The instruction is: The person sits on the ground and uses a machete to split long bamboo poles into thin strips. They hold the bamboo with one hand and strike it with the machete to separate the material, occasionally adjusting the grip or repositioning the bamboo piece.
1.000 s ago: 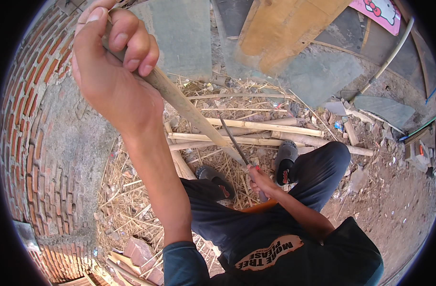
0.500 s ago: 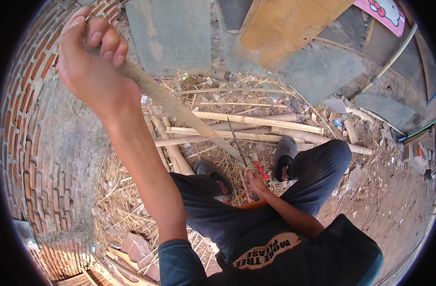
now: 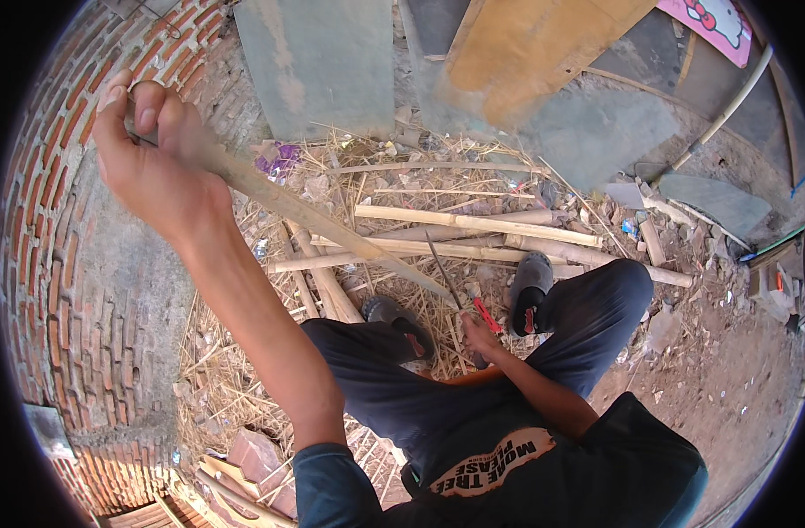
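Observation:
My left hand [image 3: 151, 163] is raised high at the upper left, closed around the top of a long split bamboo strip [image 3: 332, 231]. The strip slants down to the right, toward my knees. My right hand [image 3: 480, 339] is low between my knees and grips a long thin knife [image 3: 444, 271] whose blade points up to the strip's lower end. A red piece [image 3: 486, 314] shows just above that hand. My sandalled feet [image 3: 530, 280] rest on straw and bamboo scraps.
Several bamboo poles [image 3: 477, 224] lie across the littered ground ahead of my feet. A curved brick wall [image 3: 59, 264] stands at the left. Grey slabs [image 3: 319, 62] and a wooden board [image 3: 525, 53] lean at the back. Rubble covers the dirt on the right.
My left hand has moved down and to the right with the bamboo strip. The strip now lies at a flatter slant. My right hand stays low with the knife.

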A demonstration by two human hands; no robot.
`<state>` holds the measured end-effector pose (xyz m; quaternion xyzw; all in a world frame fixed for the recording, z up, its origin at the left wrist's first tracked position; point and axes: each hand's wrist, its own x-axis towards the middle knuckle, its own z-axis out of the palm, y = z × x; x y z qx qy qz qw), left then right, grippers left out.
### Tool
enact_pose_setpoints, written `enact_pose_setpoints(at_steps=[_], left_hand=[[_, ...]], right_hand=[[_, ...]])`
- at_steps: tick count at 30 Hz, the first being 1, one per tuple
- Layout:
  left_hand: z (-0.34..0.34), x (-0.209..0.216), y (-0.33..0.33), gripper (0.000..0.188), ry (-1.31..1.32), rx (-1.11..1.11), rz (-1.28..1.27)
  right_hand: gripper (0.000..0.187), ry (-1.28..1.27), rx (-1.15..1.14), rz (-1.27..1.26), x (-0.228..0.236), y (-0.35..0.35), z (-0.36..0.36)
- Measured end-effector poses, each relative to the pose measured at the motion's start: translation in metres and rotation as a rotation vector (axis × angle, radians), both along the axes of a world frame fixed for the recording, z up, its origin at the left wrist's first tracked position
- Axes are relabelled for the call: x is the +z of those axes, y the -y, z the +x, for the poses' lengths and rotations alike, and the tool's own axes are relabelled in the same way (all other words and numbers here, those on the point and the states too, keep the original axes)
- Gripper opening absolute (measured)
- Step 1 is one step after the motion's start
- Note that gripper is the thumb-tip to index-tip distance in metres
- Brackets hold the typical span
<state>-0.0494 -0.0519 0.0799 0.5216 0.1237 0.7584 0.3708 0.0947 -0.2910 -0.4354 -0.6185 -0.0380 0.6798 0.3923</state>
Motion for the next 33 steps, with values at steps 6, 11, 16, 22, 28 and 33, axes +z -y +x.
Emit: enact_pose_setpoints(at_steps=[6, 11, 16, 22, 28, 33], left_hand=[[-0.002, -0.004, 0.002, 0.026, 0.01, 0.132, -0.066], [0.007, 0.002, 0.0, 0.026, 0.015, 0.119, -0.017], [-0.003, 0.003, 0.011, 0.021, 0.011, 0.104, -0.053], [-0.019, -0.001, 0.019, 0.017, -0.023, 0.027, -0.02], [-0.021, -0.003, 0.017, 0.016, -0.032, 0.075, -0.014], [-0.02, -0.002, 0.016, 0.015, -0.009, 0.036, -0.026]], right_hand=[[0.051, -0.06, -0.071, 0.278, 0.146, -0.022, -0.012], [0.05, -0.022, 0.158, 0.545, 0.191, -0.029, -0.017], [0.052, -0.07, 0.066, 0.299, 0.132, -0.017, -0.022], [0.053, -0.227, 0.036, 0.131, 0.11, -0.009, -0.015], [0.055, -0.534, 0.158, 0.364, 0.184, -0.022, -0.021], [0.058, -0.64, 0.028, 0.233, 0.138, -0.015, -0.011]])
